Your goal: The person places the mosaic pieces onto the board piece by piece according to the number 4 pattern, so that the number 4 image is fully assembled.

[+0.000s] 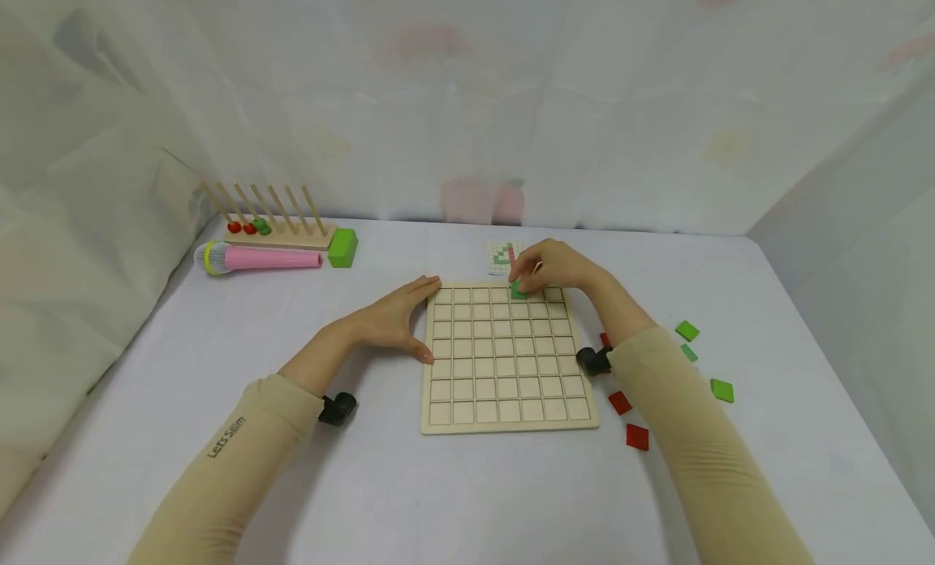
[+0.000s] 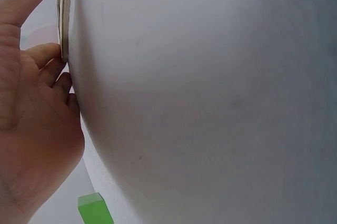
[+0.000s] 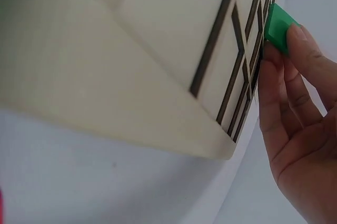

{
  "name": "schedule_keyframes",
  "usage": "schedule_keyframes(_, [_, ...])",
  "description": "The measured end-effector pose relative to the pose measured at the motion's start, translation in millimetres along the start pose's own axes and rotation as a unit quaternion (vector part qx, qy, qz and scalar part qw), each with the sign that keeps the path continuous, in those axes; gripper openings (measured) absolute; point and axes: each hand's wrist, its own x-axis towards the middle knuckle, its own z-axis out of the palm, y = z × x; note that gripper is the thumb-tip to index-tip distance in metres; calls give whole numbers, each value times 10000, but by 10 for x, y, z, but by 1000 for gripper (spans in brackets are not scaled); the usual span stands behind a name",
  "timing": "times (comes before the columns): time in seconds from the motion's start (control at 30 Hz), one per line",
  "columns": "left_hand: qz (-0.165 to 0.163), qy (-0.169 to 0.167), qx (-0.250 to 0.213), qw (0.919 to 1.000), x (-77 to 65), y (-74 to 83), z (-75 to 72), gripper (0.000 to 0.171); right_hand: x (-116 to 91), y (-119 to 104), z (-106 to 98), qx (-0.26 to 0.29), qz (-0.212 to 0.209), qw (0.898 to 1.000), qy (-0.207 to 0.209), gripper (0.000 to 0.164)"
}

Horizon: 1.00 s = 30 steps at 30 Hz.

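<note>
White table [image 1: 467,500], "Let's Sillim" sleeve [image 1: 241,467], pinched green tile [image 3: 278,27]

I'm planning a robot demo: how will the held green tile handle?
Pinched by the right hand, the green tile looks straight-edged, so probably stiff. Thin and flat, it would likely slide rather than roll.

The right hand [image 1: 557,269] covers the lower right of the little card [image 1: 500,258], whose printed squares are too small for me to read. Its fingers hide part of the green tile [image 1: 517,291] and some of the board [image 1: 511,426]. A red piece [image 1: 605,339] is mostly lost behind that arm. Both sleeves [image 1: 226,472] run off the bottom edge. At the left wrist, the left hand [image 2: 39,121] and a green block [image 2: 96,212] are cut off; at the right wrist, the board's nearest part blurs, and a red sliver [image 3: 1,206] is too slight to identify.
</note>
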Motion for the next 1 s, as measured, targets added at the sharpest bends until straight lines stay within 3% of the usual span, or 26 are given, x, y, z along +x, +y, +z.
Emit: schedule_keyframes(1.0, [-2, 5, -14, 10000, -2, 1, -3, 129, -5, -104, 57, -422, 430, 9982, 3, 12])
